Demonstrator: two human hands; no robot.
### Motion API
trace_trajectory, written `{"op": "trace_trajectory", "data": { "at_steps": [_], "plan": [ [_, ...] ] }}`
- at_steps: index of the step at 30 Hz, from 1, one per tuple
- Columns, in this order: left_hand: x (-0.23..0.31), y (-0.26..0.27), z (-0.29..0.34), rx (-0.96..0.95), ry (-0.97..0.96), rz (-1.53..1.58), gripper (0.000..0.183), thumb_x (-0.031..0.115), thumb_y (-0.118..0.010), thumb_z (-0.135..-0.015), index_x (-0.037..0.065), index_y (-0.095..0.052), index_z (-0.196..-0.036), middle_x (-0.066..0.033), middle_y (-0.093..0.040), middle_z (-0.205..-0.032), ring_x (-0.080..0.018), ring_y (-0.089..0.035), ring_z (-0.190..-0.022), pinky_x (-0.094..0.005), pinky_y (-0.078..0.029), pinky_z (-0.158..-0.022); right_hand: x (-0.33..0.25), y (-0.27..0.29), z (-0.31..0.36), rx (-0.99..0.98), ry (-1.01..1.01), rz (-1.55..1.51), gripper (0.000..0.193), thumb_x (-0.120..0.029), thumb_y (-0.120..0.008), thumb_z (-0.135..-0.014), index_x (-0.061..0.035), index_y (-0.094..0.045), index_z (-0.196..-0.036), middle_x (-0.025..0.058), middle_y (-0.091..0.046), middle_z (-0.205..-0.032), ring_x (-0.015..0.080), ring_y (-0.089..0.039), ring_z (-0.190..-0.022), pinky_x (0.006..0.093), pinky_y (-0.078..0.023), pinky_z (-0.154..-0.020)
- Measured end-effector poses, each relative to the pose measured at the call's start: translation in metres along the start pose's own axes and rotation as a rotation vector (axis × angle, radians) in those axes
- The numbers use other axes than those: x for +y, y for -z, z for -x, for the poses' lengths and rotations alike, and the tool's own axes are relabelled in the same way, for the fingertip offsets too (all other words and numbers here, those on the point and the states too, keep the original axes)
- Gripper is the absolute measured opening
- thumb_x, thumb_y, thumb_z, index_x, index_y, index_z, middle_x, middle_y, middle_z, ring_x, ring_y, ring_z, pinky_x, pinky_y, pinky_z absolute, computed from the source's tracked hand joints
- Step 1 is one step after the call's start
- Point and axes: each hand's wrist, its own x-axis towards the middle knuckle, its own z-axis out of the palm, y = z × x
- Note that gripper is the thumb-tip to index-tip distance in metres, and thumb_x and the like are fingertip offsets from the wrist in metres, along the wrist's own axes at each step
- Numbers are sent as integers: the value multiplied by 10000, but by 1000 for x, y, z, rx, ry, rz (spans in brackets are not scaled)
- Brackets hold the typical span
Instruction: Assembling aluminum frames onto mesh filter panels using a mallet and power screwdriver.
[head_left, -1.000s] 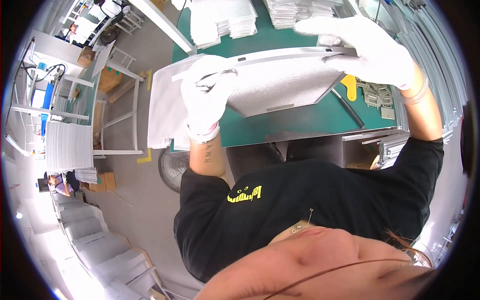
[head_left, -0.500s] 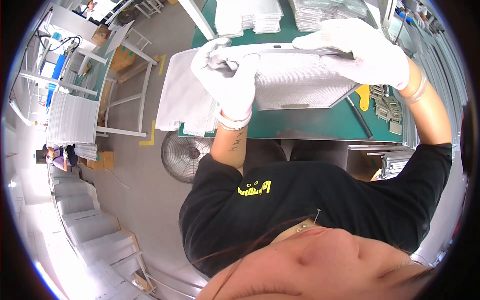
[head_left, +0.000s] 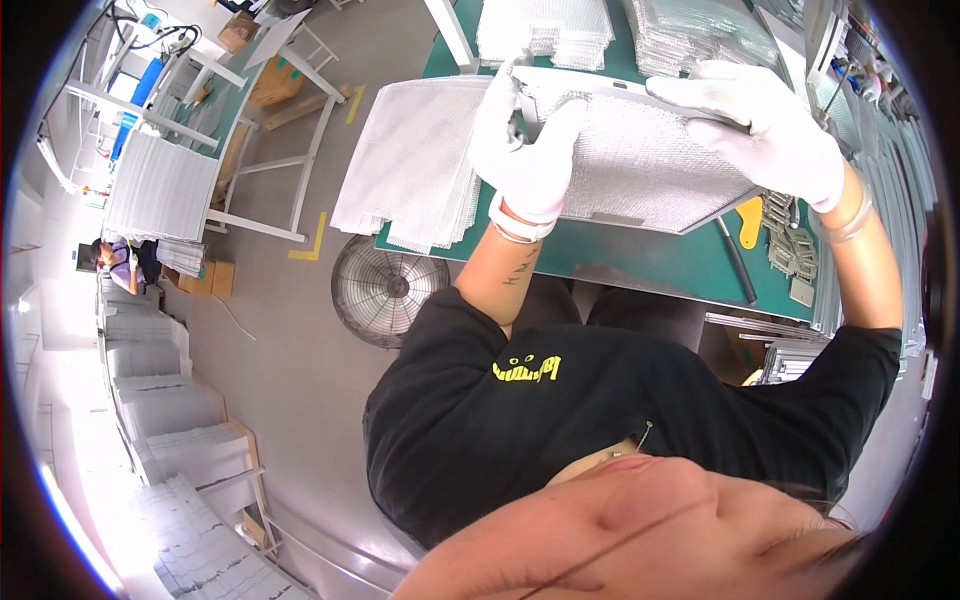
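Observation:
A framed metal mesh panel [head_left: 650, 165], silvery with a pale rim, is held tilted above the green table. My right hand [head_left: 770, 130], in a white glove, grips its far rim toward the right end, thumb stretched along the rim. At the panel's left end is my gloved left hand [head_left: 530, 145]. Its thumb lies against the mesh and its fingers reach up around the corner, with a gap showing between them. Part of the panel's left edge is hidden by this hand.
A stack of mesh sheets [head_left: 405, 165] overhangs the green table [head_left: 640, 260] at left. More sheets [head_left: 545, 35] and a clear-wrapped pile [head_left: 700, 35] stand behind. A black-handled tool [head_left: 735, 260], a yellow tool [head_left: 748, 222] and metal pieces [head_left: 790, 245] lie right. A floor fan [head_left: 390, 290] stands left.
The view has shifted, so the table sits more to the right and lower. My left hand has moved in closer to the panel's left corner, its fingers straighter. The right hand keeps its grip.

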Motion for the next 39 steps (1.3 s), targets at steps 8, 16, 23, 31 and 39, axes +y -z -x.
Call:
{"op": "trace_trajectory", "data": {
  "at_steps": [8,16,23,31,39],
  "plan": [
    [-19,14,-2,-61,-32,-124,315,-63,-602,-932,-92,-613,-1246,-110,-706,-1035,-68,-587,-772,-185,-484,-681,-1,0,-2,-3,-19,-20,377,-53,-627,-877,-18,-659,-1251,178,-695,-1066,341,-657,-945,380,-508,-878],
    [-23,19,-17,-280,-99,66,376,-8,-634,-934,-50,-535,-1294,-99,-658,-1069,-104,-596,-919,-240,-503,-777,1,2,3,-96,-50,4,389,-104,-587,-905,-22,-647,-1280,152,-689,-1218,312,-663,-1069,375,-489,-977],
    [-38,21,-18,-320,-110,-109,318,18,-552,-972,-42,-485,-1278,-134,-551,-1210,-172,-583,-996,-278,-484,-875,-12,-6,48,129,24,649,376,-102,-594,-911,-46,-653,-1279,135,-679,-1224,270,-658,-1076,372,-485,-984],
    [46,-6,-90,-1099,2,454,245,44,-573,-965,-28,-581,-1200,-156,-688,-1038,-235,-679,-1056,-373,-558,-888,-11,-192,269,-66,-1079,355,336,-95,-637,-888,-31,-610,-1217,176,-658,-1087,356,-651,-979,411,-532,-854],
    [37,-100,3,-1298,-971,-26,453,164,-624,-831,126,-626,-1282,-27,-549,-737,-208,-566,-657,-349,-456,-602,-30,-166,279,298,-1328,-285,333,-205,-536,-1003,11,-554,-1256,231,-639,-1051,377,-641,-974,405,-505,-885]
  ]
}}
